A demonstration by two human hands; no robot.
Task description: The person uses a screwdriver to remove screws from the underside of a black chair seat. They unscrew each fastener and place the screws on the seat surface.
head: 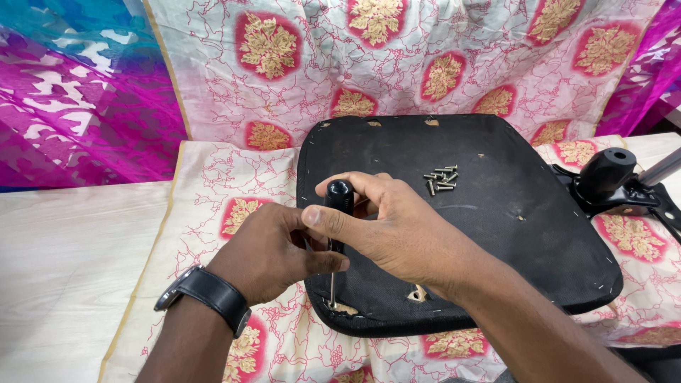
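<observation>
Nearest the camera, the left hand (266, 250), with a black wristwatch (202, 294) on its wrist, sits at the front left edge of an upturned black seat pad (496, 213). Its fingers (323, 262) are curled close around the thin metal shaft of a screwdriver (335, 241), steadying it low down. The shaft stands almost upright, and its tip meets the seat pad at a pale worn patch near the front edge, where the black covering is torn.

Just above, the right hand (390, 230) comes in from the lower right and wraps the screwdriver's black handle; its thumb and fingers (330, 220) are closed on the grip, with the rounded top of the handle showing between them. The two hands touch each other around the tool.

Beside the right wrist, another small torn hole shows in the seat pad's covering. Farther back on the seat pad lies a small heap of loose screws (441, 179), well apart from the hands.

At the right edge, a black metal chair mechanism (610, 181) with a silver tube rests beside the seat pad. Everything lies on a cream cloth with red and gold floral patches (234, 177), spread over a pale wooden table (64, 262). Behind, more of that cloth hangs upright, with pink and blue fabric (71, 99) at the far left.
</observation>
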